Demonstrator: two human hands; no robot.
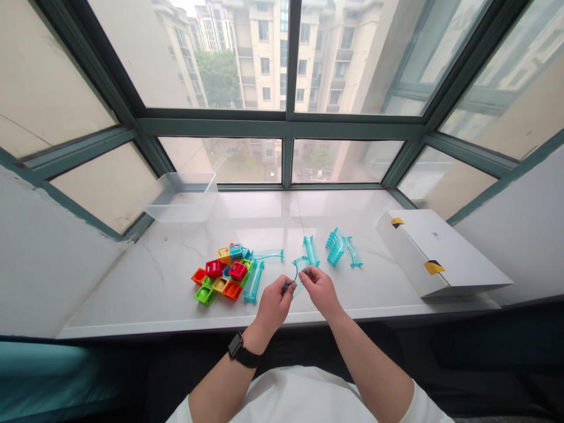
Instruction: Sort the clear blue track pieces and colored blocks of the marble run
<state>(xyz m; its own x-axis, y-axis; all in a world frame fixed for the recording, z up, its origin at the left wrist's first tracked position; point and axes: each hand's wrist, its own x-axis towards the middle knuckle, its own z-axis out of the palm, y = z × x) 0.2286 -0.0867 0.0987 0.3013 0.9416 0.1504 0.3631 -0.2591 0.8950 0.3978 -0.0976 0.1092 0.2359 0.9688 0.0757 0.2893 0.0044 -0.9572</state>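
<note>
My left hand [274,304] and my right hand [319,290] pinch a small clear teal curved marble-run piece [296,276] between them, with a thin dark blue edge showing. Their fingers hide part of it. Left of my left hand lies a heap of red, orange, green, yellow and blue square plastic blocks [220,273]. A clear teal straight tube [254,281] lies against the heap, and a teal track [268,255] stretches from its top. Farther right lie a short teal tube [311,251] and a stack of curved teal pieces [336,247].
The pieces lie on a white marble window sill [132,288] with a front edge near my wrists. A clear plastic tub [180,197] stands at the back left against the window. A white cardboard box [440,252] with yellow tape lies at the right.
</note>
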